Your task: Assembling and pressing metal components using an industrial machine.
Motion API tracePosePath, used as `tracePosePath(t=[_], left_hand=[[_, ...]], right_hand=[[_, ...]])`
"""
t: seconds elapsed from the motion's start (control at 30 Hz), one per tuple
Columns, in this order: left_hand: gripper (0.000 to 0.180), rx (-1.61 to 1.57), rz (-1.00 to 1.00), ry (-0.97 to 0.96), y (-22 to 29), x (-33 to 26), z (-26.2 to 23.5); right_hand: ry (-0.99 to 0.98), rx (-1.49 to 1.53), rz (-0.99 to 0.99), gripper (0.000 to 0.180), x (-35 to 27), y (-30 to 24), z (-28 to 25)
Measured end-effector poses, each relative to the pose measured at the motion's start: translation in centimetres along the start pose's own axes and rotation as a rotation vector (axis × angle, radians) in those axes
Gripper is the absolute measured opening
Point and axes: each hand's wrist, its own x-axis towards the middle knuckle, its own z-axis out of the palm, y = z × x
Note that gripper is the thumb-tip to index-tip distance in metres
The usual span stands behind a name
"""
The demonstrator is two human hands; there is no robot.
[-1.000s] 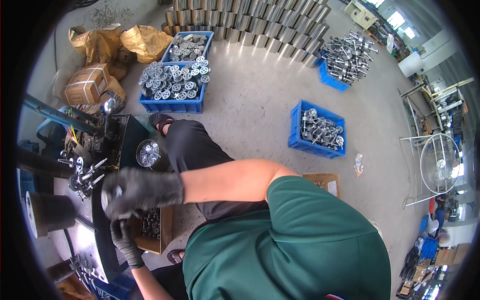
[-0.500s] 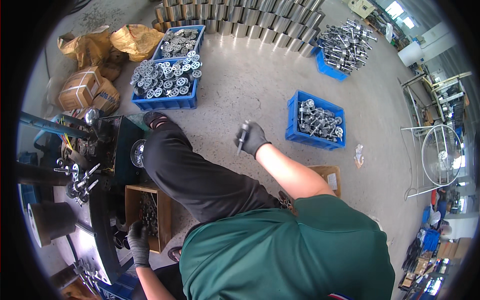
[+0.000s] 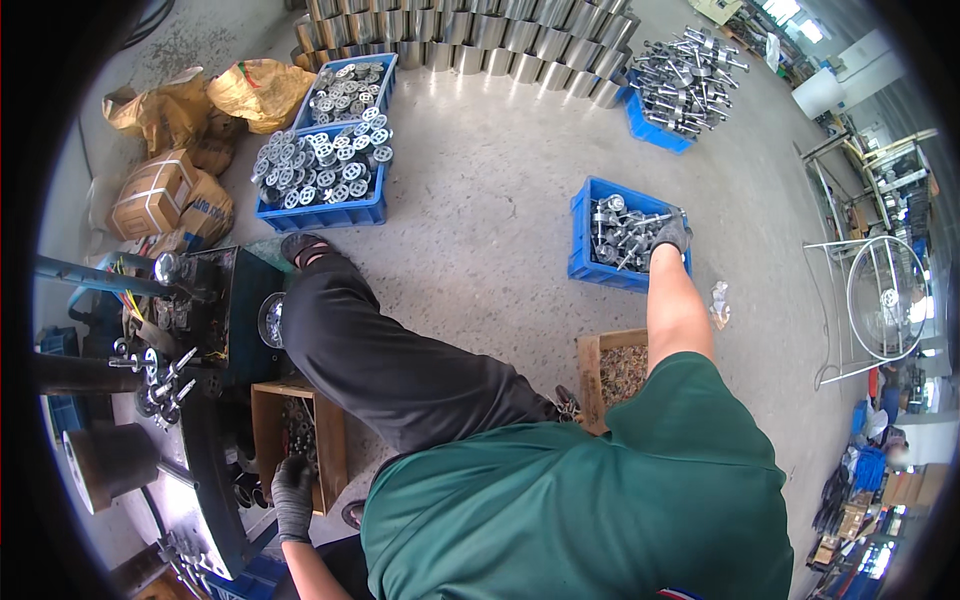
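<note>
My right hand [image 3: 671, 235], in a dark glove, is stretched out over the right side of a blue crate [image 3: 584, 262] full of shiny metal shaft parts [image 3: 622, 233]. Its fingers are curled around one metal part at the crate's edge. My left hand [image 3: 292, 496], also gloved, is down at the near end of a small wooden box [image 3: 265, 432] of dark small parts beside the machine; whether it grips anything is hidden. My black-trousered leg [image 3: 380, 360] stretches between the two hands.
A dark machine [image 3: 205, 330] with levers and metal fittings stands at my left. Two blue crates of round metal pieces [image 3: 322, 168], a crate of shafts [image 3: 680, 75], a row of steel cylinders [image 3: 470, 30], sacks and a carton [image 3: 150, 195], a wooden box of scraps [image 3: 622, 370] and a fan [image 3: 885, 300] surround me.
My right hand swung from the machine at my left across my leg to the blue crate on the right, carrying a metal part. My left hand stayed at the wooden box.
</note>
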Motion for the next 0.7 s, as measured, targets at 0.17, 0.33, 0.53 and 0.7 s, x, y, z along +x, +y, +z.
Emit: tracePosePath(t=[0.17,0.33,0.53,0.7], left_hand=[[0.021,-0.190,0.161,-0.070,1.3,5.7,6.4],[0.022,-0.006,-0.027,0.004,-0.3,-1.6,-0.7],[0.022,-0.210,0.100,0.051,2.5,1.6,0.8],[0.026,-0.216,0.158,0.353,6.3,-0.7,-5.4]], right_hand=[[0.341,-0.977,-0.907,0.032,22.4,-0.8,-6.2],[-0.472,-0.803,-0.323,0.033,-11.7,20.7,1.0],[-0.644,-0.583,-0.666,0.034,-19.9,16.7,2.8],[-1.343,-0.380,-0.499,0.026,-30.1,14.5,11.4]])
